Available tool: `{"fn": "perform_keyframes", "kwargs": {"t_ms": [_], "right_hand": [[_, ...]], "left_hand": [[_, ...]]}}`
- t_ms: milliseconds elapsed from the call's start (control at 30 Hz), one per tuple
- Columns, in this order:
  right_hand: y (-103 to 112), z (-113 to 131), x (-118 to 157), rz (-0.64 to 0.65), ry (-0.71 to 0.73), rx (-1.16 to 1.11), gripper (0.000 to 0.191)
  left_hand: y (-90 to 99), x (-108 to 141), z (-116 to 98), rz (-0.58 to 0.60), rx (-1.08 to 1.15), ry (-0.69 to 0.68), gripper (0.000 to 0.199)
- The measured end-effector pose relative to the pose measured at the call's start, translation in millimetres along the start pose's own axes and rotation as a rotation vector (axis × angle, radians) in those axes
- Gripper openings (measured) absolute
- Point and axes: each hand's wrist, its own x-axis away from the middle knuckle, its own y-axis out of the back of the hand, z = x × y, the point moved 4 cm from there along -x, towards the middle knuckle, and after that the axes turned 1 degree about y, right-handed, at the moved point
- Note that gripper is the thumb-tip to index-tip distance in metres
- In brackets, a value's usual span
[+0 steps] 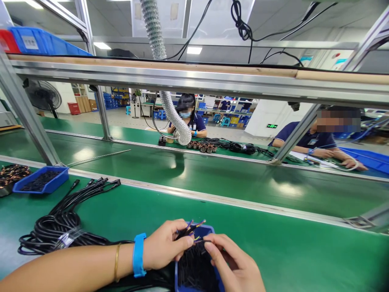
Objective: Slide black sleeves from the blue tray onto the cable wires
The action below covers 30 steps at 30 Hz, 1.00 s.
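Workbench, green-topped [304,247], under an aluminium-framed shelf [182,79].

Left hand [165,245]: thumb and fingers closed around black cable ends, coloured wires [199,224] protruding; held above the near bin.

Right hand [235,259]: thumb and forefinger pinched on a thin dark piece [205,241] at one wire; whether around or beside it, too small to tell.

Cable bundle [57,227]: left, coiled, tied with clear wrap.

Risks, as judged: the thin piece may slip from a light fingertip pinch and be lost among its like below; splayed wires, close together, may cause a mix-up or bent strands; the bundle's weight could tug the ends loose.

Containers:
- Near bin [209,230], blue, beneath both hands: loose short black pieces [197,267].
- Left bin [45,188], blue: small black pieces, heaped.
- Copper-coloured parts [13,174], far left, beside that bin, in a metal holder, partly cut off.
- Shelf bins, blue [54,40] and red [9,40]: contents hidden.
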Motion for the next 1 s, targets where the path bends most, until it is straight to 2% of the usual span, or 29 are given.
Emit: {"fn": "perform_keyframes", "kwargs": {"t_ms": [67,200,267,367,567,833,1000], "right_hand": [[0.4,0.2,-0.8,0.019,-0.002,0.007,0.025],[-5.6,-0.6,-1.8,0.212,0.061,0.114,0.019],[-10.3,-4.5,-0.3,0.259,0.078,0.155,0.018],[-12.0,-12.6,1.0,0.195,0.035,0.147,0.021],[4.3,-15.9,-3.0,-0.016,-0.078,0.011,0.030],[4.5,-7.3,1.9,-0.101,0.015,0.052,0.019],[1.4,-11.8,4.1,-0.084,0.036,0.041,0.017]], "left_hand": [[-0.1,0.1,0.1,0.001,0.008,-0.008,0.048],[-0.3,-0.1,5.6,-0.021,0.023,0.013,0.047],[0.1,-0.3,10.3,-0.047,0.034,0.048,0.047],[0.6,-0.7,13.5,-0.059,0.050,0.085,0.047],[0.0,0.3,6.3,-0.008,0.019,0.118,0.046],[-2.5,1.5,6.3,0.028,0.008,0.081,0.036],[-2.3,1.4,4.9,0.041,0.006,0.062,0.036]]}}
